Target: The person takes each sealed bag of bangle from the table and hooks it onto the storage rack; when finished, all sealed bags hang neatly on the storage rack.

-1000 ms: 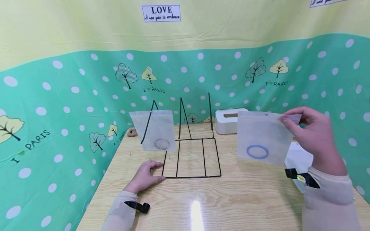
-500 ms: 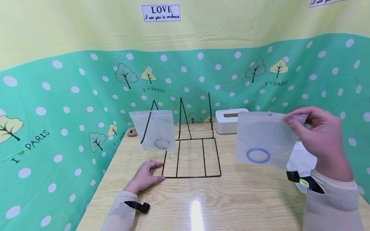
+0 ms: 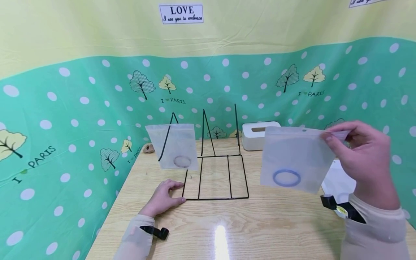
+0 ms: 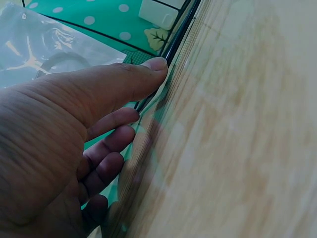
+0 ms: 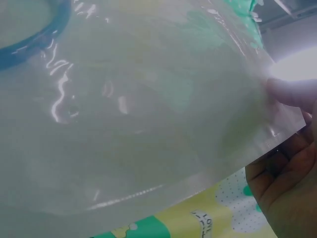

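My right hand (image 3: 364, 159) pinches the upper right corner of a translucent zip bag (image 3: 305, 155) between thumb and fingers. Inside the bag lies a blue ring (image 3: 286, 178); both hang in the air, right of a black wire rack (image 3: 212, 199). In the right wrist view the bag (image 5: 163, 139) fills most of the picture. My left hand (image 3: 164, 198) rests at the rack's front left corner, thumb tip on the wire and the other fingers loosely bent in the left wrist view. On the rack's left prong hangs another zip bag (image 3: 169, 144) with a pale ring (image 3: 182, 161).
The rack's middle prong (image 3: 203, 133) and right prong (image 3: 236, 122) stand upright without bags. Behind, a white box with a slot (image 3: 253, 141) is on the wooden table (image 3: 260, 231). More white bags (image 3: 339, 180) lie under my right wrist. A small brown object (image 3: 148, 148) sits back left.
My right hand has moved slightly right and toward me, and the bag with the blue ring now hangs slightly lower and more tilted. My left hand and the rack have stayed put.
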A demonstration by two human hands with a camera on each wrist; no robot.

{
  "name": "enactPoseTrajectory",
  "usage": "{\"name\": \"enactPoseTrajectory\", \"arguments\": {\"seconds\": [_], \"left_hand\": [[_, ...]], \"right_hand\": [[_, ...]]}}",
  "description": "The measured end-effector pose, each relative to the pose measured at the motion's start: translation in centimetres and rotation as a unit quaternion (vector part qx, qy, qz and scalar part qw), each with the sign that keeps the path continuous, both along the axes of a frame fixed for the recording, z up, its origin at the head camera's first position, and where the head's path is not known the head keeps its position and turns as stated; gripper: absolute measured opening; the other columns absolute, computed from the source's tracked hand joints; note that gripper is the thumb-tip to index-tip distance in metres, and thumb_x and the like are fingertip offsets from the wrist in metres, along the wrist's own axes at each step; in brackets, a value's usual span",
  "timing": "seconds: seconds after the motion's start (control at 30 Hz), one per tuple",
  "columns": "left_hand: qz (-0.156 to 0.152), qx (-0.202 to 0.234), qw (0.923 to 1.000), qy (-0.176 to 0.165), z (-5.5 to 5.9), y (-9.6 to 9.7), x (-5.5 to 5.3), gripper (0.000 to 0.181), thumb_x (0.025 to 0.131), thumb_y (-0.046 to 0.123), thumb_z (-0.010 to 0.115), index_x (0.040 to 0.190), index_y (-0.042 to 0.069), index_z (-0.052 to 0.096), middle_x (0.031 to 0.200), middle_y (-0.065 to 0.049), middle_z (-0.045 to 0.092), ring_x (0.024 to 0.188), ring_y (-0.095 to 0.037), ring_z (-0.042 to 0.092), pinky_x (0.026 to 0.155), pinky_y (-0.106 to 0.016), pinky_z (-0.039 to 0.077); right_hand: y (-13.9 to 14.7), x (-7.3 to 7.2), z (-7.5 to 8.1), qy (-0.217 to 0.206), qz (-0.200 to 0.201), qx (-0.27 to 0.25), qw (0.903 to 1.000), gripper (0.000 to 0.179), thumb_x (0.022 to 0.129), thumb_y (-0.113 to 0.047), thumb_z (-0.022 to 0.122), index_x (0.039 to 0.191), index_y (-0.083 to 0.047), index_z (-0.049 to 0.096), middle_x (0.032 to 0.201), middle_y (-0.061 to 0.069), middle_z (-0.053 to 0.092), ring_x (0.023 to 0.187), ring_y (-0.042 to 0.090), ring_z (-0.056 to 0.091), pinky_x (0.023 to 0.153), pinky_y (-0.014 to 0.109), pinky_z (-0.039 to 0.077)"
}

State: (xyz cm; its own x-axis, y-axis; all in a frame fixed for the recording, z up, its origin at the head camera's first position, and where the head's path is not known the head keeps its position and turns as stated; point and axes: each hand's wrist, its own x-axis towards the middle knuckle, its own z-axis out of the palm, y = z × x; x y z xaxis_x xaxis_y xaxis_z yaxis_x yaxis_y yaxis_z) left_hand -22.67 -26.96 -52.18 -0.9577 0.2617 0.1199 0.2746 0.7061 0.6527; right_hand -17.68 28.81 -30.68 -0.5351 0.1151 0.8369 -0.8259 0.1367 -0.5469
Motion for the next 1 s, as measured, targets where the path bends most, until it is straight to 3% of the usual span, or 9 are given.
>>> {"name": "enactPoseTrajectory", "arguments": {"seconds": [0.13, 0.47, 0.7, 1.0], "left_hand": [[0.001, -0.001, 1.0000, -0.001, 0.0, 0.0, 0.0, 0.059, 0.076, 0.041, 0.095, 0.128, 0.021, 0.074, 0.118, 0.007, 0.067, 0.117, -0.023, 0.056, 0.104, -0.050, 0.042], [0.000, -0.001, 1.0000, 0.000, 0.1, 0.0, 0.0, 0.060, 0.076, 0.041, 0.095, 0.128, 0.020, 0.074, 0.118, 0.006, 0.067, 0.117, -0.023, 0.055, 0.103, -0.050, 0.042], [0.003, -0.003, 1.0000, -0.004, 0.0, 0.0, 0.0, 0.060, 0.076, 0.042, 0.095, 0.128, 0.021, 0.073, 0.119, 0.007, 0.067, 0.117, -0.023, 0.055, 0.104, -0.050, 0.042], [-0.001, 0.001, 1.0000, 0.000, -0.1, -0.2, 0.0, 0.060, 0.077, 0.041, 0.095, 0.129, 0.021, 0.073, 0.119, 0.008, 0.067, 0.118, -0.023, 0.056, 0.105, -0.051, 0.042]], "right_hand": [[-0.6, 0.3, 0.1, 0.011, 0.042, -0.024, 0.9987, 0.013, 0.079, 0.028, 0.068, 0.090, 0.029, 0.062, 0.088, 0.014, 0.076, 0.062, 0.013, 0.060, 0.051, 0.017, 0.039], [-2.6, 0.3, 0.4, 0.020, 0.089, -0.073, 0.9931, 0.014, 0.075, 0.032, 0.065, 0.088, 0.030, 0.060, 0.086, 0.017, 0.076, 0.066, 0.017, 0.066, 0.054, 0.017, 0.042], [-3.4, 0.3, 0.3, 0.009, 0.094, -0.080, 0.9923, 0.014, 0.075, 0.033, 0.064, 0.088, 0.029, 0.061, 0.084, 0.016, 0.075, 0.059, 0.014, 0.060, 0.051, 0.018, 0.040], [-4.2, -0.2, -0.2, 0.010, 0.100, -0.076, 0.9920, 0.013, 0.076, 0.032, 0.064, 0.088, 0.029, 0.061, 0.085, 0.015, 0.075, 0.059, 0.014, 0.062, 0.054, 0.018, 0.046]]}}
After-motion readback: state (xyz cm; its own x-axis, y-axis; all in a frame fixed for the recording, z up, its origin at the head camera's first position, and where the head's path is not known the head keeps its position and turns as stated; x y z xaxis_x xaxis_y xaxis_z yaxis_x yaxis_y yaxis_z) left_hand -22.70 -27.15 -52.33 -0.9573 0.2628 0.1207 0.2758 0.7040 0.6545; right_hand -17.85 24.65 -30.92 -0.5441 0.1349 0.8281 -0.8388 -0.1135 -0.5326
